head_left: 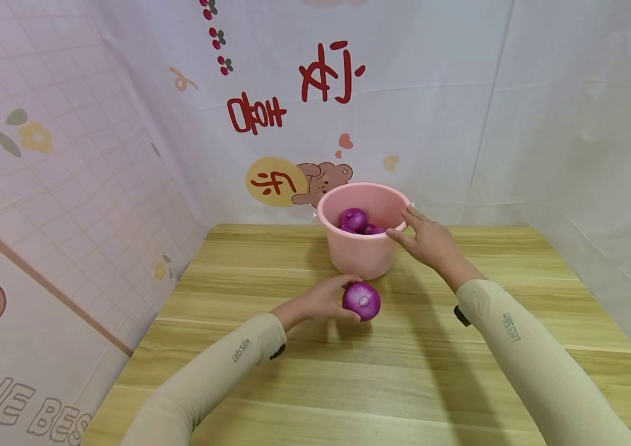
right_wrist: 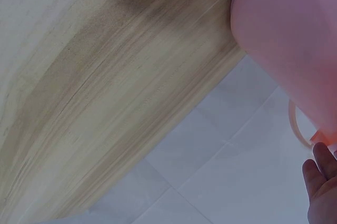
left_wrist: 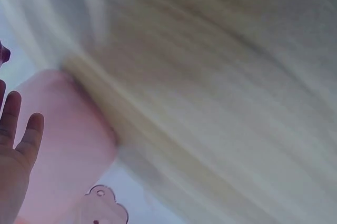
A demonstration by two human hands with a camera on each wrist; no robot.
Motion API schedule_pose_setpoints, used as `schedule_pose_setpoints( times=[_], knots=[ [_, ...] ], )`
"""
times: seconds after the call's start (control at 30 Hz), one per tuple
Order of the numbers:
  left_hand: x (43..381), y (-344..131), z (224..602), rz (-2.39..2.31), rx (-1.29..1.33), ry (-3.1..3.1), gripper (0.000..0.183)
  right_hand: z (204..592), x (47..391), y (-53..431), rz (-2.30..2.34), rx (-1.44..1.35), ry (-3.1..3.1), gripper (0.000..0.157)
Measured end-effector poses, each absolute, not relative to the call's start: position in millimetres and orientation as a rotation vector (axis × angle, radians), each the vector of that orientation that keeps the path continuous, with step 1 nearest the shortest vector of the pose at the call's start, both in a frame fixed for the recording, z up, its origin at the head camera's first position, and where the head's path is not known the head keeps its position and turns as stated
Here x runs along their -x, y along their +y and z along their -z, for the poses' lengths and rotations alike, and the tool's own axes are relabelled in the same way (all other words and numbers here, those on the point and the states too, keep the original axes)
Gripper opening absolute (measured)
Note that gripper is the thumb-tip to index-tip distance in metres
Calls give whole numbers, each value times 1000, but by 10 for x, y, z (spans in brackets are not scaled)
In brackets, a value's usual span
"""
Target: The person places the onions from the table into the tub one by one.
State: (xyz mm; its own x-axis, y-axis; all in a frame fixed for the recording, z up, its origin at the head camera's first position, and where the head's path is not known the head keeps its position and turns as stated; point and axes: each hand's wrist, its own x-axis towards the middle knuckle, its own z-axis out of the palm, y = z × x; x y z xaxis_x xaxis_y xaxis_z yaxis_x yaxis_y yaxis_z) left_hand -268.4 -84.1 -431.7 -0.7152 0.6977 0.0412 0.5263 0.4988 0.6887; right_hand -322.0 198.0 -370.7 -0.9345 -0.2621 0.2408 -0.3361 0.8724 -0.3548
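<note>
In the head view my left hand (head_left: pixel 323 300) holds a purple onion (head_left: pixel 361 301) between thumb and fingers, in front of the pink bucket (head_left: pixel 362 257). Whether the onion touches the table I cannot tell. Only a small part of the onion (left_wrist: pixel 4 54) shows at the edge of the left wrist view, near the left fingers (left_wrist: pixel 32 134). My right hand (head_left: pixel 432 241) rests on the bucket's right rim with fairly straight fingers. In the right wrist view, the right fingers (right_wrist: pixel 315 176) are beside the handle mount. Several purple onions (head_left: pixel 353 220) lie inside the bucket, partly hidden by its front wall.
The bucket stands on a wood-grain table (head_left: pixel 270 260), close to its back edge. A white printed cloth (head_left: pixel 432 124) hangs behind, with more cloth at both sides. The bucket's pale handle (right_wrist: pixel 294 124) hangs along its side.
</note>
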Motion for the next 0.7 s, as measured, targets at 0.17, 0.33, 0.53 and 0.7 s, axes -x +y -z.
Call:
schedule_pose_setpoints(
  times=[0.17,0.33,0.53,0.7],
  knots=[
    [2709,-866,4155,-1083,-1070,2530,71,3702,3212,1973,-592,-462,-2852,84],
    [2747,-923,3996,-1123,-1042,2555,71,3703,3205,1964,-590,-459,-2849,83],
    [2808,-992,3839,-1125,-1022,2607,73,3709,3210,1970,-580,-464,-2847,83],
    [2826,-1035,3665,-1157,-1009,2630,75,3705,3205,1973,-589,-461,-2852,83]
  ],
)
